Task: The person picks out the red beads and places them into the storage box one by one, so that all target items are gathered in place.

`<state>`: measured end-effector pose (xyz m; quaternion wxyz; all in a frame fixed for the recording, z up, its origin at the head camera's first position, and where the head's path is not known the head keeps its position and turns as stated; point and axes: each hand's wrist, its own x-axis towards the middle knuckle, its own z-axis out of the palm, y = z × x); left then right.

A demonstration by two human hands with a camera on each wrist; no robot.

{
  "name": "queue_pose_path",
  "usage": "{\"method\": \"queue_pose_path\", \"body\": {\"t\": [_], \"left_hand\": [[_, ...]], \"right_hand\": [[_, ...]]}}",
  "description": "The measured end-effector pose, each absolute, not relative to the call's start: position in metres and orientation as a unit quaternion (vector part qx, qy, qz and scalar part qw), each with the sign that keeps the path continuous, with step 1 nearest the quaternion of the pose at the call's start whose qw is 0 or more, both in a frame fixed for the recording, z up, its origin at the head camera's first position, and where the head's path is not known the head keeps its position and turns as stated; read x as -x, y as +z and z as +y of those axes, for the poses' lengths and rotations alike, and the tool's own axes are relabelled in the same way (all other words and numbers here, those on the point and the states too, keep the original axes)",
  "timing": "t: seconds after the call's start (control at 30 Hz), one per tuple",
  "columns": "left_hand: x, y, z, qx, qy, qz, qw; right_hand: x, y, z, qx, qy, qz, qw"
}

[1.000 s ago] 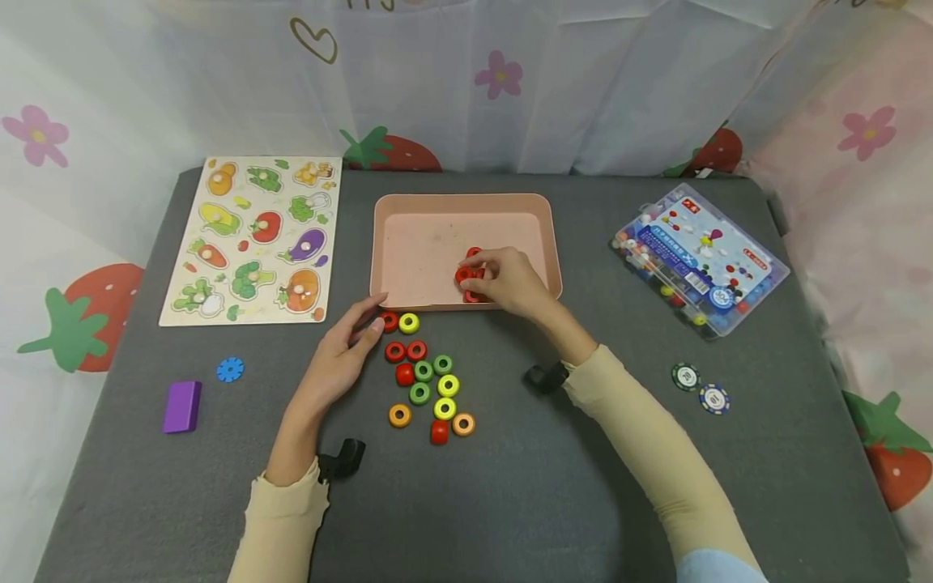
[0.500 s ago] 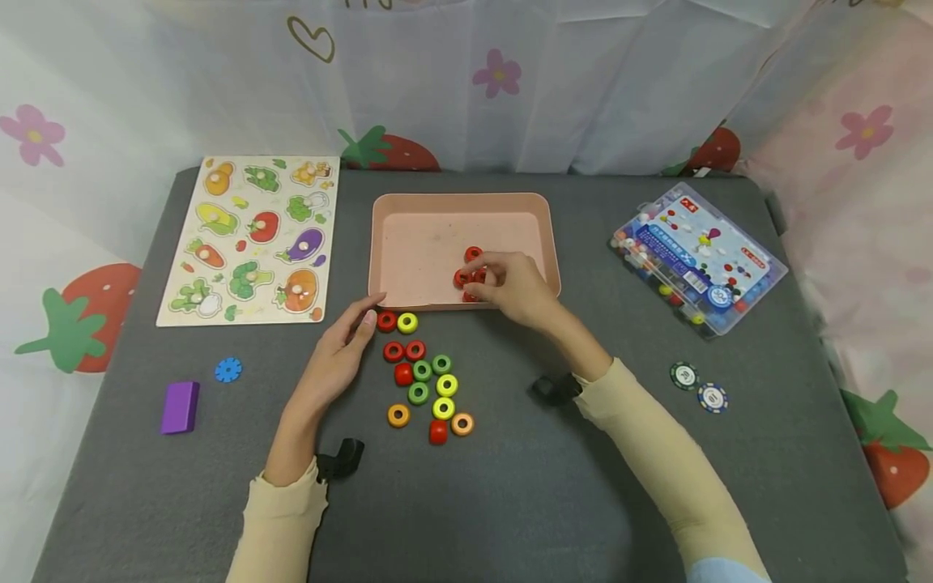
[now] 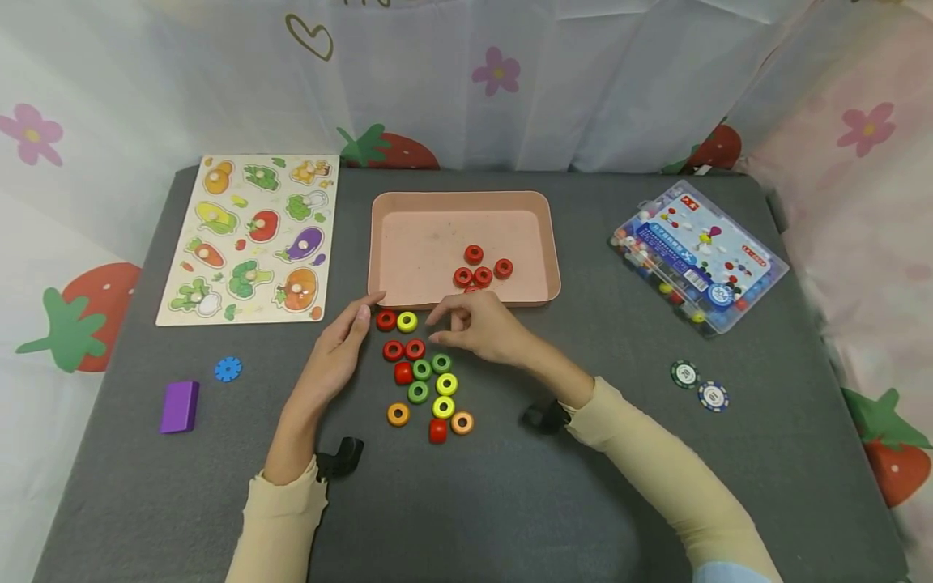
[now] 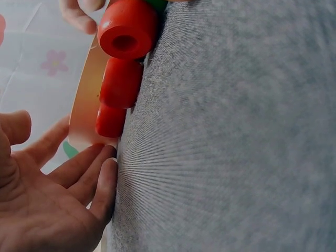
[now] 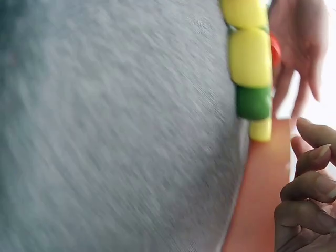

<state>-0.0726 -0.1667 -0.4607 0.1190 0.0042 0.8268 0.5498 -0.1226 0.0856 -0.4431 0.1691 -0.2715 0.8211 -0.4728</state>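
In the head view my left hand [image 3: 337,352] has its fingers extended, a fingertip at the near left corner of the pink tray [image 3: 423,243]. My right hand [image 3: 484,328] hovers over the tray's near edge, thumb and index finger apart with nothing between them. Several red ring beads [image 3: 483,277] lie in the tray, one partly hidden behind the right hand. On the table before the tray are loose beads: red [image 3: 394,351], yellow [image 3: 447,384], green [image 3: 419,393] and orange [image 3: 398,414]. The left wrist view shows red beads [image 4: 121,84] close beyond the left fingertips.
A vegetable puzzle board [image 3: 251,243] lies left of the tray. At the right is a clear plastic case of beads [image 3: 700,259], with two poker chips [image 3: 685,375] below it. A purple block [image 3: 179,407] and a blue disc [image 3: 228,369] lie at the left.
My right hand has let go of a red bead in the tray and moved toward me and left, above the loose beads. The left hand has stayed put.
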Motion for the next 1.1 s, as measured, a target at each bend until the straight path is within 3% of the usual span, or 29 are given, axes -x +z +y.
{"method": "queue_pose_path", "body": {"t": [0.3, 0.57, 0.87, 1.1], "left_hand": [[0.073, -0.461, -0.167, -0.006, 0.555, 0.823, 0.123], [0.074, -0.461, -0.167, -0.006, 0.556, 0.822, 0.125], [0.074, -0.462, -0.167, -0.010, 0.555, 0.823, 0.121], [0.074, -0.461, -0.167, -0.010, 0.555, 0.823, 0.123]], "right_hand": [[0.118, -0.449, 0.069, 0.294, -0.412, 0.835, 0.215], [0.120, -0.452, 0.065, 0.286, -0.393, 0.848, 0.211], [0.137, -0.436, 0.085, 0.252, -0.488, 0.821, 0.155], [0.159, -0.428, 0.108, 0.127, -0.492, 0.855, 0.107]]}}
